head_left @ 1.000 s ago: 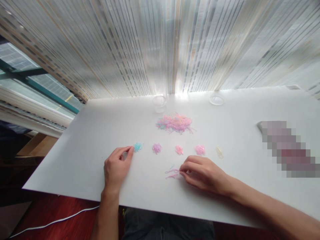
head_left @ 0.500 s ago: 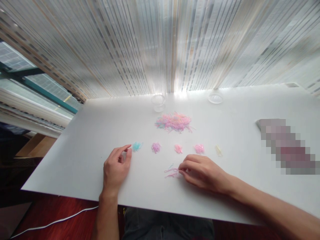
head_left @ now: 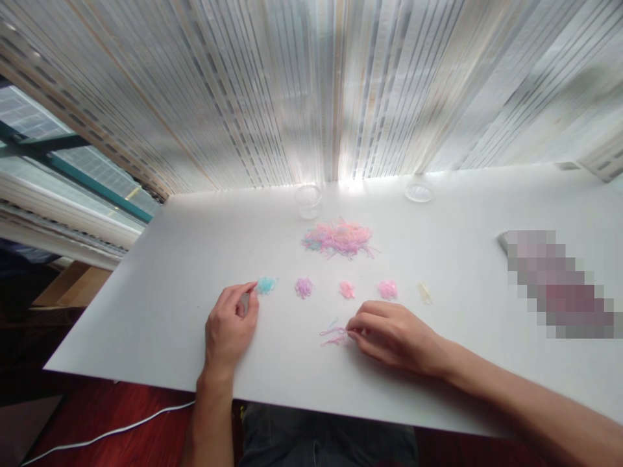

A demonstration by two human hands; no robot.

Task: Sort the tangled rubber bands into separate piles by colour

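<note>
Thin lilac rubbery loops (head_left: 335, 331), apparently pinched by the right hand (head_left: 389, 331), could tangle if dragged together; the left hand's (head_left: 231, 327) fingertips stand apart.

Looks like a room at home, with a striped curtain (head_left: 302, 97), window (head_left: 92, 179) and reddish wooden floor (head_left: 97, 408)

Right grip (head_left: 395, 334): covering the ends of the loose strands (head_left: 335, 340); pinched or merely touched, no telling;
Left grip (head_left: 230, 326): contact with the turquoise cluster (head_left: 267, 285) too small to call;
Mixed pile (head_left: 338, 238): strands blurring together, no counting them;
Pixelated object (head_left: 559, 285): nearly all masked, identity lost;
White cord (head_left: 121, 429): cut off by the bottom edge
</note>
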